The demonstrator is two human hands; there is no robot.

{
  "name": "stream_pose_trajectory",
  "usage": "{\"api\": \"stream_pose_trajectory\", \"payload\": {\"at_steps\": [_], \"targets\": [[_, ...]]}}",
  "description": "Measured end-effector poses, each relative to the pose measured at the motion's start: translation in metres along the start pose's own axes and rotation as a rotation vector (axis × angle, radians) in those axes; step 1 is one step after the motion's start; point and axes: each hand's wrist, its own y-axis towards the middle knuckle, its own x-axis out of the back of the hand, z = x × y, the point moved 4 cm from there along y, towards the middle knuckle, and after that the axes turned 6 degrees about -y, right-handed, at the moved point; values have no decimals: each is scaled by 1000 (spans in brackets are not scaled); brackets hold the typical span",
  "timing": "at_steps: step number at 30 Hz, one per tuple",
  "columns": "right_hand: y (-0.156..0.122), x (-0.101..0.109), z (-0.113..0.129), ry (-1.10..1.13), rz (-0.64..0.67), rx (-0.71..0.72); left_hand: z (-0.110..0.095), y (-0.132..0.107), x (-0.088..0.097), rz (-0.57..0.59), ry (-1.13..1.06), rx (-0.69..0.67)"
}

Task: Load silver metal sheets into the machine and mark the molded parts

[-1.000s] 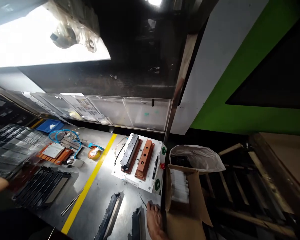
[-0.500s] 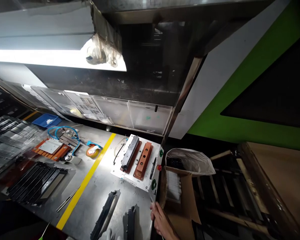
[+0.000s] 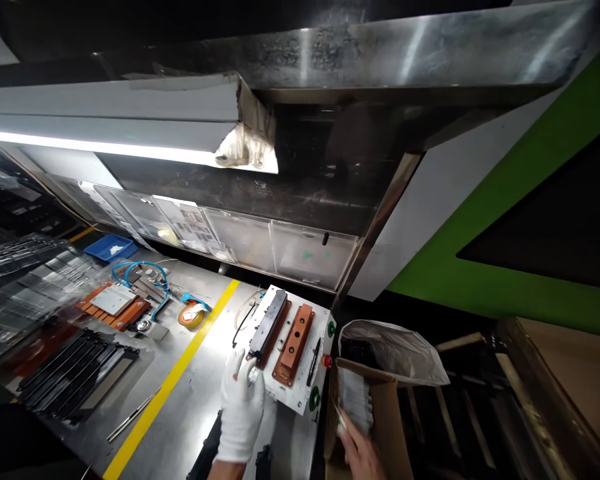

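Observation:
My left hand (image 3: 243, 403), in a white glove, reaches out with fingers apart. Its fingertips are at the near end of a long black part (image 3: 270, 323), which lies on a brown block of the white fixture (image 3: 300, 400); whether they touch it I cannot tell. Beside it, a second brown block (image 3: 296, 343) with round holes has nothing on it. My right hand (image 3: 360, 450) is bare and closed around a thin, light-coloured tool (image 3: 339, 415), over the edge of a cardboard box. Two more black parts, one a dark strip (image 3: 206, 447), are partly hidden near my left hand.
On the fixture are a black pen-like stick (image 3: 314, 360), a red button (image 3: 327, 361) and green buttons (image 3: 314, 399). Right of the table stands an open cardboard box (image 3: 395, 427). To the left are tweezers (image 3: 133, 415), an orange tape roll (image 3: 192, 316) and stacked black strips (image 3: 75, 373).
My left hand has come up from the bottom edge to the black part on the fixture. My right hand has shifted right, over the box, with the thin tool. The view has tilted up.

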Motion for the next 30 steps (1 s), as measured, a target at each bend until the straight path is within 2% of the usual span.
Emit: {"api": "stream_pose_trajectory", "payload": {"at_steps": [2,5,7,9,12,16,22,30], "targets": [[37,16,56,-106,-71,203,-8,43,-15,130,102,4],[90,20,141,-315,-100,420,-11,89,-43,320,112,-4],[118,15,184,-497,-146,505,-13,104,-57,388,79,-55],[138,7,209,-644,-180,533,-11,109,-65,425,75,-75],[153,-7,223,-778,-162,559,-6,106,-69,445,105,-44],[158,-17,222,-832,-125,608,1,99,-72,470,141,-10],[161,-14,225,-832,-75,638,3,99,-75,497,143,-3],[169,-9,233,-808,-33,595,-7,105,-73,525,143,10]]}}
